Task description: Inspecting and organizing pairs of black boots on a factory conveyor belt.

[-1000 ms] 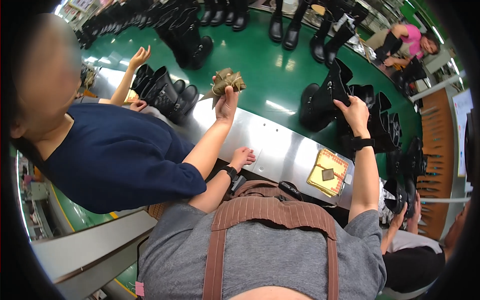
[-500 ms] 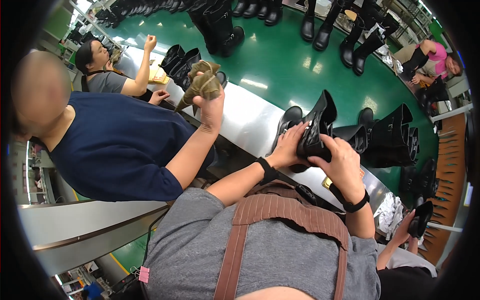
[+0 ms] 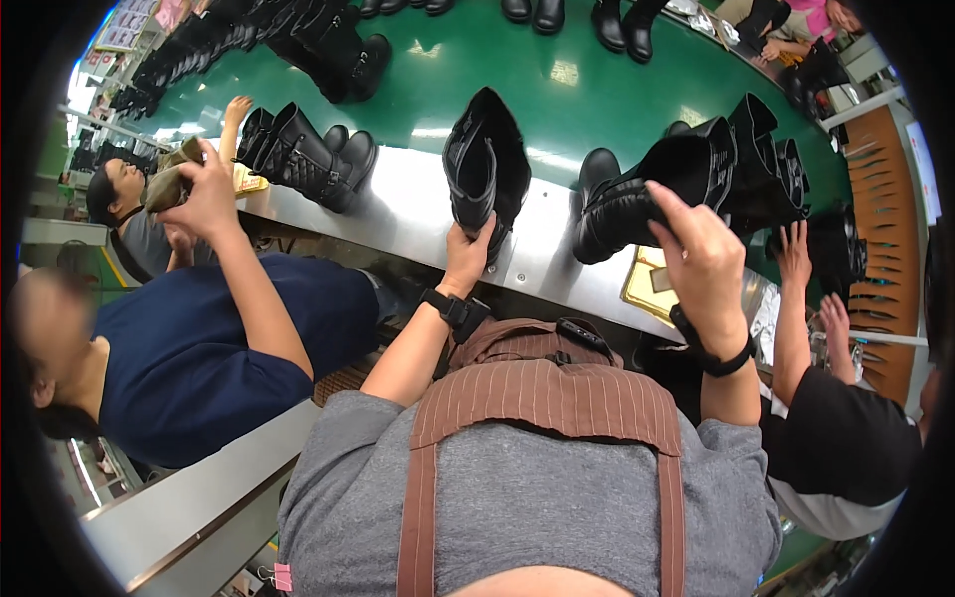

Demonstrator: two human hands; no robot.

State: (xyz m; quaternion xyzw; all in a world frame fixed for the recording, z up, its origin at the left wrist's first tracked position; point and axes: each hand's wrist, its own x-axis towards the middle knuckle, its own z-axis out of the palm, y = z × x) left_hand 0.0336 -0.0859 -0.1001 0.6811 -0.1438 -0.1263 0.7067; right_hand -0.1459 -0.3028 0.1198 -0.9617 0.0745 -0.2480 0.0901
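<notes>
A black boot (image 3: 482, 164) stands upright in front of me with its open top facing up. My left hand (image 3: 468, 257) is closed around its near side, and I cannot tell if the sole touches the metal bench (image 3: 403, 214). To the right, another black boot (image 3: 632, 209) rests on the bench with its shaft tilted to the right. My right hand (image 3: 704, 254) is beside that boot's near side, index finger stretched and thumb apart. Below this hand lies a yellow stack (image 3: 637, 291) with a small tan piece (image 3: 662, 279) near my curled fingers.
More black boots stand along the bench at left (image 3: 308, 154) and right (image 3: 761, 149). A navy-shirted person (image 3: 199, 348) at left holds an olive bundle (image 3: 171, 184). At right, a black-sleeved co-worker's hand (image 3: 794, 261) reaches in. Beyond lies green floor (image 3: 477, 65).
Both hands were together on one boot; now they are apart, left on a boot, right beside another. The view has shifted. The neighbour's olive bundle has moved left, and a co-worker's hands have risen at right.
</notes>
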